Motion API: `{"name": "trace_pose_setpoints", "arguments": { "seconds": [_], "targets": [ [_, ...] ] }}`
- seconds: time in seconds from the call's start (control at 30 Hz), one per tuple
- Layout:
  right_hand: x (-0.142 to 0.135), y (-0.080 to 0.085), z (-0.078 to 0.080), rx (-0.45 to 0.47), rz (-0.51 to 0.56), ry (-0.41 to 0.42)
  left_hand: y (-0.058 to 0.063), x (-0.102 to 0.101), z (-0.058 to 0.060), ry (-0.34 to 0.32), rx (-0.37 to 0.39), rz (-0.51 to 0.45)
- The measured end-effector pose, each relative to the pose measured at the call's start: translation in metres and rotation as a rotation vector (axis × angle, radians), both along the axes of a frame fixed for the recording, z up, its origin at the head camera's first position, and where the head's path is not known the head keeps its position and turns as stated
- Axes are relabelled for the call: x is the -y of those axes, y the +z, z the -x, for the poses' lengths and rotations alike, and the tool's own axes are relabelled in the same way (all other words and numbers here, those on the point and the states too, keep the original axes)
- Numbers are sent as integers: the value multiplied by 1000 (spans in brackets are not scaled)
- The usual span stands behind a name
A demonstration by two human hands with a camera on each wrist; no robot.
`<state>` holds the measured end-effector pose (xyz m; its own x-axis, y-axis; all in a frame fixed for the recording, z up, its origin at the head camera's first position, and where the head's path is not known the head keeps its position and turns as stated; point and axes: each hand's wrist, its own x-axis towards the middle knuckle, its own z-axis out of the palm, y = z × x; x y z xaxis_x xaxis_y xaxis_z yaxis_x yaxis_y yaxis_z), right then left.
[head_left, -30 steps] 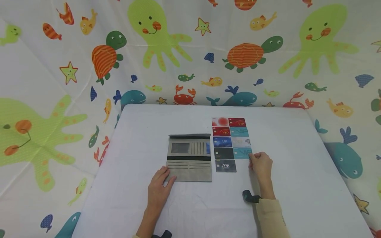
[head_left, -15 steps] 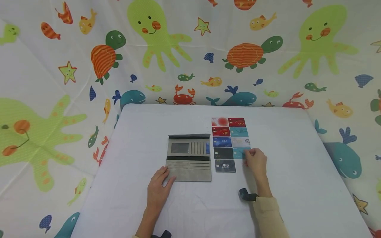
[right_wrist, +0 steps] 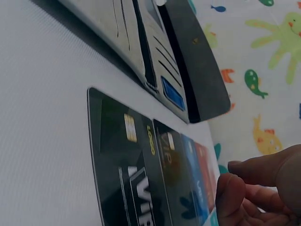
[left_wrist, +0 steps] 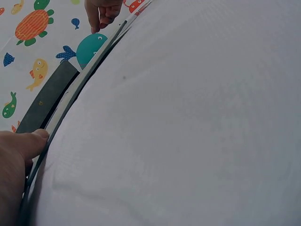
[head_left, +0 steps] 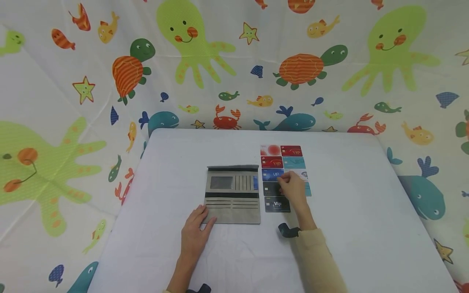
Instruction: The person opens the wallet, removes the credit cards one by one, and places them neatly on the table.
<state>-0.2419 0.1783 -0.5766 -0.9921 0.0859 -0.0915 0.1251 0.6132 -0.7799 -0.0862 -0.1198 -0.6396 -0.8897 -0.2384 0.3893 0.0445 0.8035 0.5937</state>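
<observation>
A grey wallet (head_left: 245, 214) lies unfolded on the white table, several slots showing and a blue card (head_left: 256, 182) in one of them. My left hand (head_left: 195, 234) rests at its lower left corner, fingers relaxed; the left wrist view shows the thumb (left_wrist: 38, 137) at the wallet's edge. Beside the wallet, my right hand (head_left: 294, 188) is over the cards, thumb and index near the blue VIP card (head_left: 269, 174) and black card (head_left: 270, 189). A small gap shows between those fingertips in the right wrist view, with nothing visible held. The hand partly covers the lower teal card (head_left: 308, 189).
Several cards lie in two columns right of the wallet, red VIP cards (head_left: 292, 151) and an upper teal card (head_left: 294, 162) toward the back. The dark Vip card (head_left: 277, 204) is nearest the person. A sea-animal curtain (head_left: 227, 87) hangs behind the table.
My right hand has moved left across the cards, from the lower teal card's right edge to the blue and black cards. My left hand and the wallet have stayed in place.
</observation>
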Motion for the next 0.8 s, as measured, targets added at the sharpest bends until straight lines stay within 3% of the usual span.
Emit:
{"name": "trace_pose_setpoints", "arguments": {
  "seconds": [0.27,0.8],
  "targets": [
    [21,0,8,26,17,61,1,0,0,0,-11,0],
    [47,-2,15,81,-74,191,1,-1,0,0,-23,6]
  ]
}}
